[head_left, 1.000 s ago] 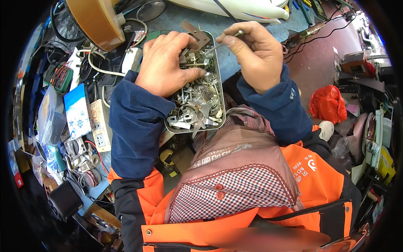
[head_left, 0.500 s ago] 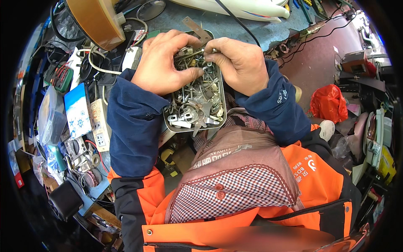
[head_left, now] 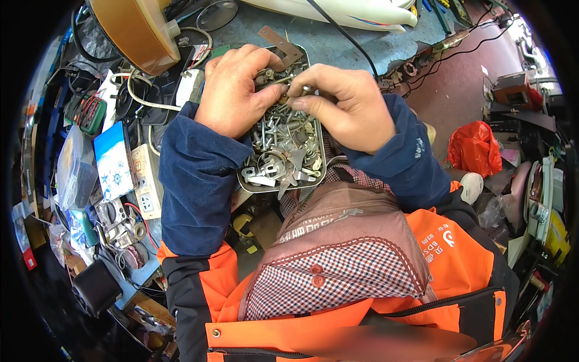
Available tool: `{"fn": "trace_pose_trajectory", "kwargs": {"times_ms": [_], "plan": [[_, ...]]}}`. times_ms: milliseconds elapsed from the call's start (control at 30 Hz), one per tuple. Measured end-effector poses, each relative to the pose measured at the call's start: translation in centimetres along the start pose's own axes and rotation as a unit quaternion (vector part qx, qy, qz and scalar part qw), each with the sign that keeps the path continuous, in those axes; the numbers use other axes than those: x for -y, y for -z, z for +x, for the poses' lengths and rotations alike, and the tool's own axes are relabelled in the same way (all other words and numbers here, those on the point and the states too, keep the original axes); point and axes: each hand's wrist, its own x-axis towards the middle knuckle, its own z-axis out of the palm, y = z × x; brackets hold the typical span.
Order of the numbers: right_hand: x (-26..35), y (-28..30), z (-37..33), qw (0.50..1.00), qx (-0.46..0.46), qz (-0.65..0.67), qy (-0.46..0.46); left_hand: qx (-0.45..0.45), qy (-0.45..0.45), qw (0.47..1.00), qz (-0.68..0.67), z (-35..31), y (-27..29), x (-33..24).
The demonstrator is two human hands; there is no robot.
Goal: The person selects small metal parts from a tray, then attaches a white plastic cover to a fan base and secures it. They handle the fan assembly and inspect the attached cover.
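Note:
A metal tray [head_left: 324, 160] heaped with screws, springs, brackets and other small metal hardware [head_left: 289, 142] lies before me, at the edge of the workbench. Over its left side my left hand [head_left: 232, 90] is curved, thumb and forefinger apart above the pieces, with nothing visible between them. My right hand [head_left: 344, 105] is above the tray's right side, fingers pinched on a small metal part [head_left: 309, 90] whose kind I cannot make out. A flat metal strip with holes [head_left: 282, 46] sticks out over the tray's far end.
Left of the tray are a power strip [head_left: 146, 181], a blue-and-white box [head_left: 113, 160], a clear plastic box [head_left: 77, 166] and tangled cables. A yellowish rounded housing [head_left: 129, 30] stands at the far left. A black cable [head_left: 347, 36] crosses the blue bench [head_left: 274, 24]. A red bag [head_left: 474, 148] lies right.
My right hand has turned and shifted slightly, bringing the small metal part into view between its fingers. The left thumb has drawn back a little; the perforated strip has shifted slightly.

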Motion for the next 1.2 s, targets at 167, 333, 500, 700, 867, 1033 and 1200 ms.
{"fn": "trace_pose_trajectory", "kwargs": {"times_ms": [167, 333, 500, 700, 867, 1033, 1200], "plan": [[-2.1, -1.2, 0.6, 0.990, -0.060, -0.097, 0.082, 0.007, -0.041, 0.999, -0.004, 0.1, 0.4, 0.4], [-2.1, -0.9, 0.4, 0.985, -0.122, -0.086, 0.090, 0.017, -0.067, 0.997, -0.033, 0.3, 1.0, 0.2], [-1.6, -1.0, 0.3, 0.981, -0.184, -0.034, 0.055, 0.001, -0.033, 0.999, -0.010, 0.3, 0.3, -0.2], [0.3, 0.0, -0.5, 0.998, -0.044, 0.044, -0.007, -0.002, -0.030, 1.000, -0.005, 0.1, 0.2, -0.1], [-1.2, -1.1, 0.1, 0.989, -0.064, -0.100, 0.083, 0.005, -0.047, 0.999, -0.026, 0.3, 0.4, 0.3], [-1.5, -1.3, 0.2, 0.984, -0.110, -0.103, 0.096, 0.022, -0.040, 0.998, -0.045, 0.3, 0.7, 0.5], [-1.4, -0.9, 0.7, 0.983, -0.127, -0.094, 0.092, 0.018, -0.036, 0.997, -0.060, 0.3, 0.6, 0.6]]}}
